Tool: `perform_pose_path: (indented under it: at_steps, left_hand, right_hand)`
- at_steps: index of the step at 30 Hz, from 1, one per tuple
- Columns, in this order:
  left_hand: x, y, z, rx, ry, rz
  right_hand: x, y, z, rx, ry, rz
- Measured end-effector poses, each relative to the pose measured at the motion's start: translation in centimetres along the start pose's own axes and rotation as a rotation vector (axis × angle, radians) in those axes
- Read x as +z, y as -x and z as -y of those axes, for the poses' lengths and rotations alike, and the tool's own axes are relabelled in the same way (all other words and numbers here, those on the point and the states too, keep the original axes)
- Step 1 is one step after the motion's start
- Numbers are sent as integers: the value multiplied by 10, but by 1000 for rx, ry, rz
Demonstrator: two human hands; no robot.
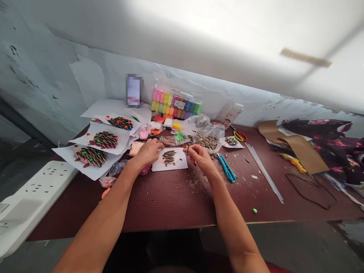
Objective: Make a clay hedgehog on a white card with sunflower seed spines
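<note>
A white paper card (182, 163) lies on the table with a pale clay hedgehog on it, its back set with striped sunflower seeds (170, 156). At the card's upper left edge is my left hand (150, 151), fingers curled; whatever is under its fingertips is hidden. My right hand (199, 154) is just off the card's right side, thumb and finger pinched on a small dark piece that looks like a sunflower seed (187, 151). Behind it, a clear plastic bag (217, 133) lies around a heap of sunflower seeds (205, 141).
Finished-looking hedgehog cards (104, 139) overlap at left near a white power strip (42, 189). Coloured clay packs (176, 106) stand behind. Rightward lie a blue cutter (226, 168), scissors (239, 134), glue sticks (265, 174), a yellow glue gun (297, 163) and its cord.
</note>
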State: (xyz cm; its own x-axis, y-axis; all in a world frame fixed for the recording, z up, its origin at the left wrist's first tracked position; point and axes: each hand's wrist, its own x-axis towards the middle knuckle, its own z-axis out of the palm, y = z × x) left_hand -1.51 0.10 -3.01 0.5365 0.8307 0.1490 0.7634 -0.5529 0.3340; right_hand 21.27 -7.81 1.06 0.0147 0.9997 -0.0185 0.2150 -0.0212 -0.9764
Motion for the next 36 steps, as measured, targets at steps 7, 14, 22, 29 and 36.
perform_pose_path:
  at_steps: [7,14,22,29,36]
  left_hand:
    - [1,0,0,-1,-19,-4]
    - [0,1,-1,0,-12,3]
    - [-1,1,-2,-16,-22,12]
    - [-3,1,-5,-17,-39,18]
    - [-3,1,-6,-17,-36,18]
  right_hand:
    - [8,1,-2,26,-77,31]
    - [9,-5,-17,-91,45,-63]
    - [15,-6,-30,-163,221,-185]
    - [27,-5,-27,-280,457,-218]
    - [28,-7,-28,-255,545,-231]
